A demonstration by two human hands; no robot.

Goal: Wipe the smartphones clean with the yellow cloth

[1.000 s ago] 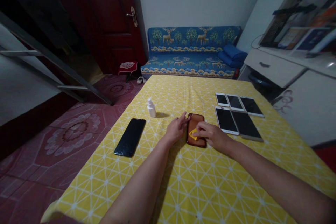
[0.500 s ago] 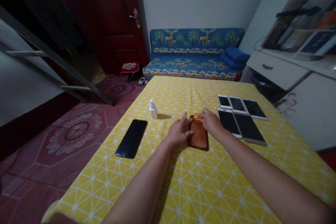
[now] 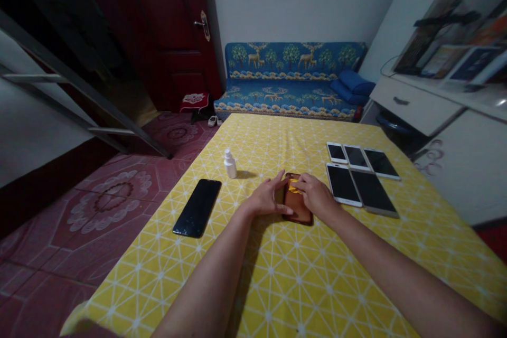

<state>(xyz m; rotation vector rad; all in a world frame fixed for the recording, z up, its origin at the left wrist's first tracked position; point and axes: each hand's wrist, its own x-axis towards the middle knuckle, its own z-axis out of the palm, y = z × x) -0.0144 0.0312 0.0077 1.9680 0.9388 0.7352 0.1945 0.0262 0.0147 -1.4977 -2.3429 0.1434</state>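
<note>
A brown phone case [image 3: 298,212] lies flat on the table in front of me. My left hand [image 3: 266,196] is at its left side, thumb and forefinger spread and resting on the case, holding it in place. Pinched under the fingers of my right hand [image 3: 316,194] is a small yellow cloth [image 3: 293,186], pressed against the upper part of the case. Part of the cloth is hidden by those fingers. To the left lies a black smartphone [image 3: 197,208], and a small white bottle [image 3: 230,165] stands upright beyond it.
Several phones lie in two rows at the right, among them a white phone [image 3: 344,185] and a grey phone [image 3: 374,193]. A yellow patterned tablecloth [image 3: 277,285] covers the table. Behind it is a blue sofa [image 3: 277,90]; a white cabinet [image 3: 467,163] stands at the right.
My right hand has moved the yellow cloth a little toward me, down the case. The left thumb reaches slightly further over the case. The view has shifted slightly.
</note>
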